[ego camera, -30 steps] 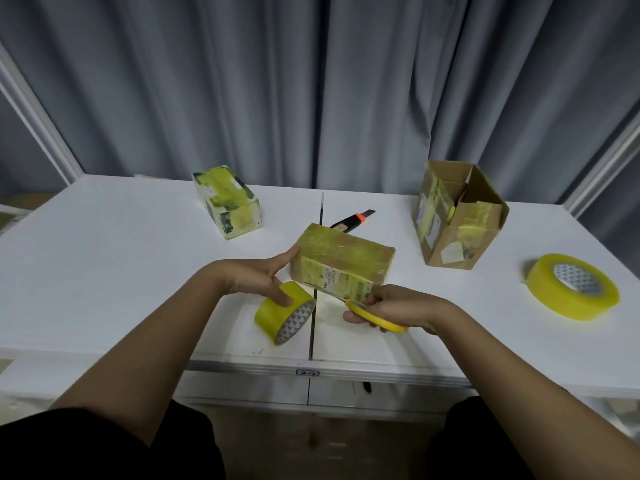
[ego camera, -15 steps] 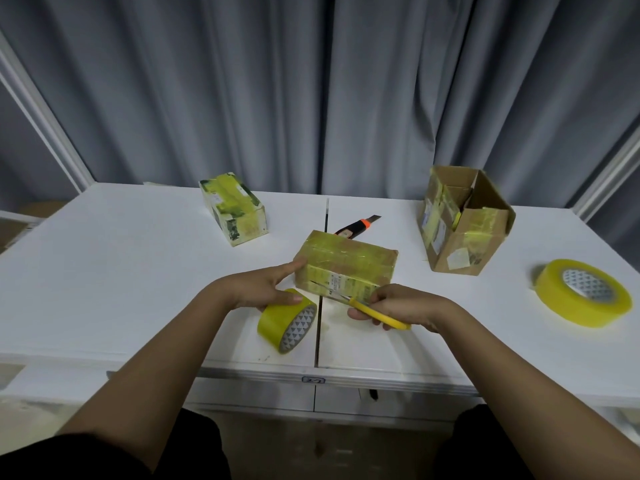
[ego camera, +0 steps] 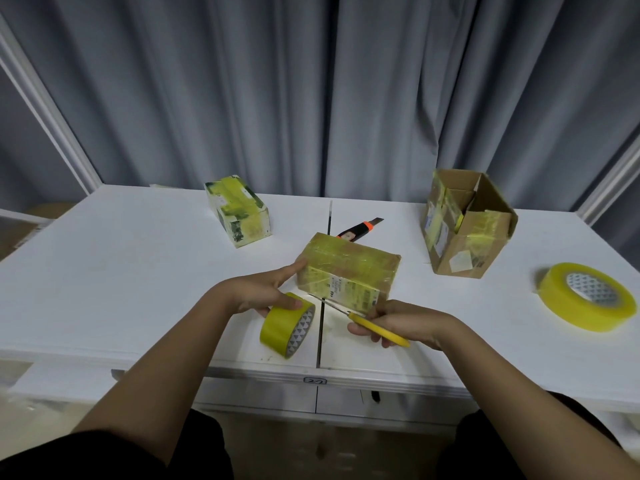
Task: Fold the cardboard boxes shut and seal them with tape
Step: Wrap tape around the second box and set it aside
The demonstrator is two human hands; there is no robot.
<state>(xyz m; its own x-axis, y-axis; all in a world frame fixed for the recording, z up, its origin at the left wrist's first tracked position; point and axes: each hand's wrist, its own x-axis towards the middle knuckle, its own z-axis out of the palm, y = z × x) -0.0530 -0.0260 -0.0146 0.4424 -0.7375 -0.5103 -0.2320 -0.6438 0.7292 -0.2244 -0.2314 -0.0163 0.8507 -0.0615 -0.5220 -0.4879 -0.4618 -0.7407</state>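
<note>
Two hands work at the near edge of the white table (ego camera: 104, 271); our left hand (ego camera: 258, 292) has its thumb curled over the tape roll (ego camera: 287, 323), which stands on edge just in front of the box, while the forefinger stretches out to touch the box's left end, we judge to steady both at once; our right hand (ego camera: 405, 322) has its fingers wrapped round the yellow handle of the scissors (ego camera: 363, 318), whose blades reach toward the lower front edge of the taped box (ego camera: 349, 271), likely to cut the strip running from roll to box; this middle box lies closed and wrapped in yellow tape; a second taped box (ego camera: 239, 211) sits further left; the brown box (ego camera: 464, 223) at right stands open, flaps not yet folded; a spare tape roll (ego camera: 585, 299) lies flat well to the right; a utility knife (ego camera: 360, 228) rests just behind the middle box.
</note>
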